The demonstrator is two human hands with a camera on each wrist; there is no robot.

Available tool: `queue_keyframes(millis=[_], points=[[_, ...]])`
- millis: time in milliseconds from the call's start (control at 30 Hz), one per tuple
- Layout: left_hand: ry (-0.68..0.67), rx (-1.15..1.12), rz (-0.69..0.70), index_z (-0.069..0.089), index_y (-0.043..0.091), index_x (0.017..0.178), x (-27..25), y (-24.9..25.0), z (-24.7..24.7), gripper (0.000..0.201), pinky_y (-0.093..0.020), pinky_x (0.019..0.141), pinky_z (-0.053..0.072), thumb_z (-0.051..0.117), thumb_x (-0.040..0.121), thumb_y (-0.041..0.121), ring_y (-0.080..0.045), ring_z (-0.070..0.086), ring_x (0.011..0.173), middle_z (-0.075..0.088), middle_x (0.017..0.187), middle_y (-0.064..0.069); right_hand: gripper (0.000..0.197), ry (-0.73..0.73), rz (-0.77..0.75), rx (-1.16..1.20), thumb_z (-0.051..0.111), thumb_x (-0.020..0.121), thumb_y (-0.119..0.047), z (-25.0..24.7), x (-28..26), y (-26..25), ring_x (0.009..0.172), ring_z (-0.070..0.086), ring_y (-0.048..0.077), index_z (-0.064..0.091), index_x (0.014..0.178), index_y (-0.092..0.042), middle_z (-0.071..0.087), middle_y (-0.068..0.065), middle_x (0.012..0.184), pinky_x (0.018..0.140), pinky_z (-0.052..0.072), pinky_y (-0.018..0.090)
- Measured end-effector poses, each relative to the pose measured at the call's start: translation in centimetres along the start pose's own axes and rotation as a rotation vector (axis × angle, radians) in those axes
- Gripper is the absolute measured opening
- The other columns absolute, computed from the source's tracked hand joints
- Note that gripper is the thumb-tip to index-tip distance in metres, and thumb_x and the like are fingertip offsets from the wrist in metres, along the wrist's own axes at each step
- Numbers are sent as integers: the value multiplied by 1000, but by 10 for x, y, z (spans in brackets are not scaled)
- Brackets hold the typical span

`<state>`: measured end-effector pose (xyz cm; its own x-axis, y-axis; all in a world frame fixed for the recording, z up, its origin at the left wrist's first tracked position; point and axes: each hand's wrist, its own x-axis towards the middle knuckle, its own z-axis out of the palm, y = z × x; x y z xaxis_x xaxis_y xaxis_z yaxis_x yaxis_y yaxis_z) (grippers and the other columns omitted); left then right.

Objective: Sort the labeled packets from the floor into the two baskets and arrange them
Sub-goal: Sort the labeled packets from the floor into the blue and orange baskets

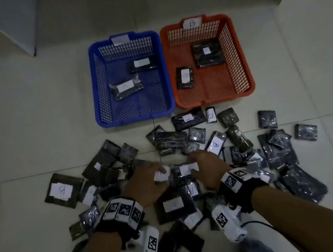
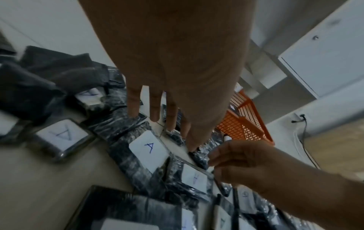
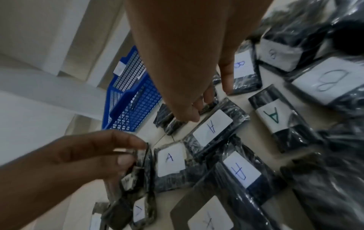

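Overhead, blue basket (image 1: 101, 88) and orange basket (image 1: 245, 69): two packets each. Wrist views only: my left grip (image 3: 82, 155) pinches a packet (image 3: 138, 168); right grip (image 2: 232, 163) unclear.

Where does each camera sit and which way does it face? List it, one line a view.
Head: on the head, facing forward and down at the blue basket, orange basket and floor packets; left hand and right hand show.
Left wrist: on the left wrist, looking along its fingers at packets; right hand enters.
Right wrist: likewise along the right fingers; left hand enters.
Shared: both hands.
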<state>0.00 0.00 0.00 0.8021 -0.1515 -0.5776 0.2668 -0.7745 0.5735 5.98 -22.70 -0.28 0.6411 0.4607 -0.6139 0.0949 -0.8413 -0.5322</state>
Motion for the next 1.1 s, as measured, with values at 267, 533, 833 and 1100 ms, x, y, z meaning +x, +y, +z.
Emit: queue_keyframes(millis=[267, 533, 833, 1100], points=[[44, 670, 331, 63, 26, 101, 46, -27, 18, 47, -39, 74, 45, 52, 71, 61, -27, 57, 91, 60, 97, 1, 57, 57, -336, -549, 69, 87, -35, 21, 40, 20, 125, 45, 29, 51, 139, -19, 52, 7, 135, 99, 42, 41], [-62, 757, 315, 53, 24, 118, 42, -16, -2, 48, -36, 88, 34, 69, 81, 49, -24, 56, 103, 60, 114, 2, 32, -65, -351, -474, 68, 89, -33, 19, 25, 19, 105, 57, 26, 63, 116, -17, 58, 7, 117, 81, 47, 35], [19, 46, 279, 45, 26, 110, 4, 4, -56, 34, -34, 70, 53, 72, 90, 25, -11, 62, 74, 70, 96, -5, 43, 45, -284, 119, 81, 83, -21, -56, -3, 6, 79, 67, 15, 61, 121, -19, 70, 3, 98, 79, 58, 41], [316, -125, 346, 67, 26, 102, -8, 14, -83, 16, -25, 64, 53, 70, 92, 15, -3, 60, 62, 68, 89, 14, 42, 132, -233, 648, 67, 91, -2, -90, -21, -5, 76, 72, 23, 56, 127, -20, 73, 10, 94, 71, 62, 36]])
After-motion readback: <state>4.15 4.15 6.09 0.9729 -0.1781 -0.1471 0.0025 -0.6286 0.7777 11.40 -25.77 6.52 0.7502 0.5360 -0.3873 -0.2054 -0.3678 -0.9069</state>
